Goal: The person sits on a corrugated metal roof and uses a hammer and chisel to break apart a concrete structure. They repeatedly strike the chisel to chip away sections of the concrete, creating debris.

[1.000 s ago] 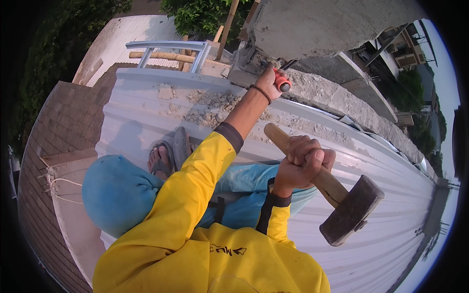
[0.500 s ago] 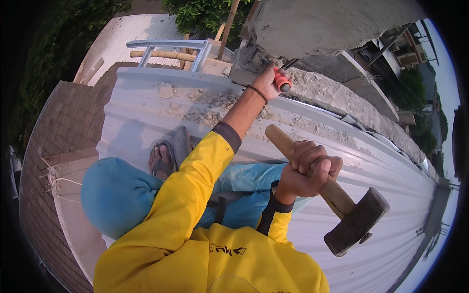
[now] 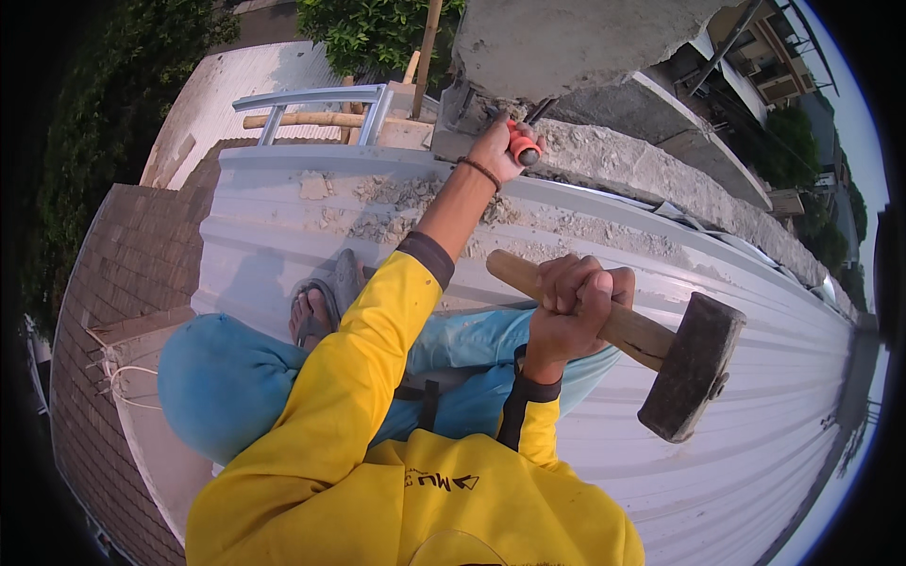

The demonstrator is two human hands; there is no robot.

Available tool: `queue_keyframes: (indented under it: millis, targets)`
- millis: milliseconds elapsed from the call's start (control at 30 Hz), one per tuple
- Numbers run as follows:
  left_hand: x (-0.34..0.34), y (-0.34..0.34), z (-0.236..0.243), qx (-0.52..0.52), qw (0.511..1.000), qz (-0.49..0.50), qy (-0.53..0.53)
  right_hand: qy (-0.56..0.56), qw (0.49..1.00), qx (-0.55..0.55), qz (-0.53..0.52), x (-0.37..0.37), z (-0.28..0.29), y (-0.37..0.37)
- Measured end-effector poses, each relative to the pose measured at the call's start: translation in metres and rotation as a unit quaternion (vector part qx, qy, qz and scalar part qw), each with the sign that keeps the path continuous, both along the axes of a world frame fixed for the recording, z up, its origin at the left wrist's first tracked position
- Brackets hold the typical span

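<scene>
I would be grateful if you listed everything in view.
Hammer: 1, dark and tan, right of centre
Red-gripped tool: 1, red and dark, upper centre
Concrete slab: 1, grey, top
Ribbed roofing: 1, pale grey, centre and right
Rubble: uncounted, grey, on ribbed roofing
Metal frame: 1, silvery, upper left
Tiled roof: 1, brown, left
Foliage: uncounted, green, top left
Sandals: at least 1, grey, centre-left
Trousers: 1 pair, blue, centre-left
Shirt: 1, yellow, bottom
Left hand: 1, bare, holding red-gripped tool
Right hand: 1, bare, holding hammer
</scene>
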State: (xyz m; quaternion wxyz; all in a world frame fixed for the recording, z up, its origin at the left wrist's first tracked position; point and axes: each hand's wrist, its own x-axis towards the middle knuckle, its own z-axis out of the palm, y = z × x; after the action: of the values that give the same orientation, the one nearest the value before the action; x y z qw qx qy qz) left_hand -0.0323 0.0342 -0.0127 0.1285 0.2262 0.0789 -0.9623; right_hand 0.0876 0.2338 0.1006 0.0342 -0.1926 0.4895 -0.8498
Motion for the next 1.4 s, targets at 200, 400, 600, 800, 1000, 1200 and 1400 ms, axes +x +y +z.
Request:
queue_keyframes:
  millis: [200,400,600,800,1000,1200,1400]
  targets:
    - [0.001,-0.002,-0.001,0.018,1.000,-0.002,-0.007,-0.246,0.916,0.291,0.125,-0.017,-0.059,-0.042]
    - [0.004,-0.005,-0.007,-0.006,1.000,-0.019,0.004,-0.193,0.961,0.186,0.068,-0.002,-0.055,-0.008]
    - [0.003,-0.003,-0.003,-0.018,0.999,-0.002,-0.030,-0.007,0.999,0.023,0.034,-0.005,-0.047,-0.017]
    - [0.010,-0.006,0.003,-0.055,0.998,-0.020,0.007,-0.256,0.917,0.270,0.147,-0.009,-0.091,-0.021]
    - [0.014,0.001,0.004,-0.062,0.997,-0.022,-0.032,-0.393,0.870,0.193,0.226,-0.001,-0.087,0.047]
    - [0.036,-0.008,0.008,-0.158,0.977,-0.141,-0.022,-0.521,0.825,0.066,0.210,-0.004,-0.108,0.069]
    - [0.044,-0.011,0.001,-0.241,0.951,-0.178,-0.078,-0.529,0.821,-0.008,0.216,-0.008,-0.118,0.077]
